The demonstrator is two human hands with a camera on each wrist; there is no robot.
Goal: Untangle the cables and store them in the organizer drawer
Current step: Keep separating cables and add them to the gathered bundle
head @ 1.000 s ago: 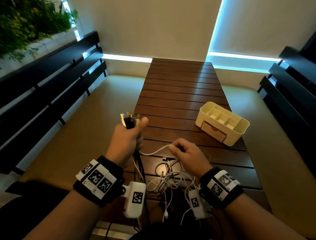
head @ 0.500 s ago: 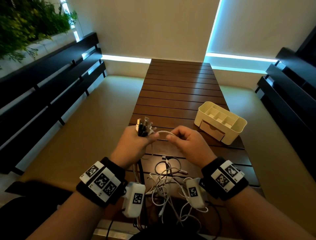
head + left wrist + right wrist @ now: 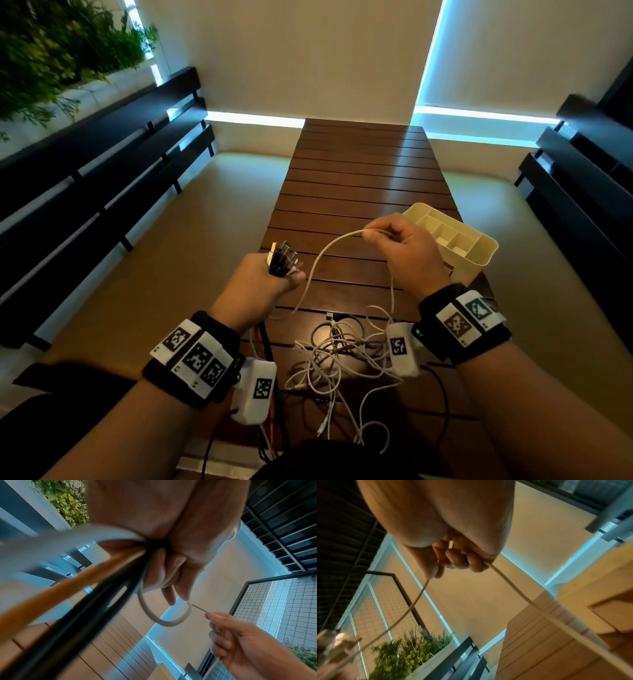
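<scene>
Pulling one white cable out of the tangle

My left hand point(image 3: 255, 291) fisted the bunch of plug ends point(image 3: 282, 262) as an anchor — my right hand point(image 3: 404, 257) pinched the white cable point(image 3: 317, 260), drawing it clear; tangle point(image 3: 339, 359) lay on the table point(image 3: 359, 178), organizer point(image 3: 479, 253) just behind, drawer apparently unopened.

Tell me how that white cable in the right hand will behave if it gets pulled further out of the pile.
The white cable sags in a loose arc between the right hand and left hand, so it is probably floppy and light. Its lower run disappears into the tangled pile, so pulling likely drags neighbouring loops along.
</scene>
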